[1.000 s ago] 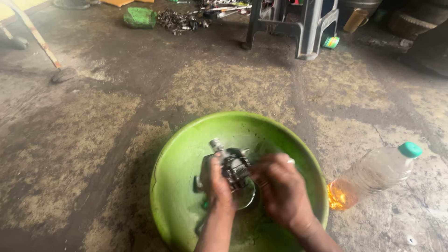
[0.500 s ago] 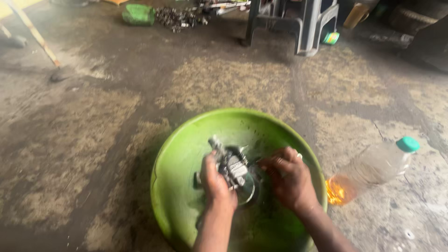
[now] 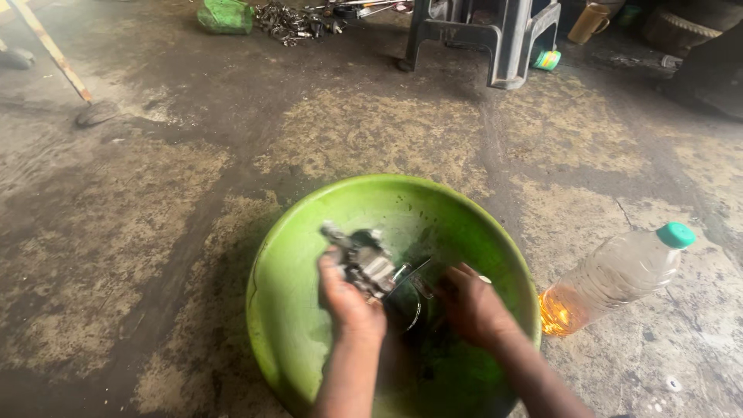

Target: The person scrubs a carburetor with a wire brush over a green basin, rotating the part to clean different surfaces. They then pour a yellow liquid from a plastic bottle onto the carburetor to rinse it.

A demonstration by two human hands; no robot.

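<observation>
Pointing up-left, metal engine part (image 3: 364, 259).

Counted one green plastic basin (image 3: 294, 310), one grimy metal engine part (image 3: 364, 262) inside it, two bare hands: left hand (image 3: 350, 298), right hand (image 3: 474, 306). Also one clear plastic bottle (image 3: 615, 275) with teal cap, one grey plastic stool (image 3: 495, 35), one heap of metal scrap (image 3: 290, 19).

Two bare forearms, hands (image 3: 352, 298) ungloved, no sleeves visible.
</observation>
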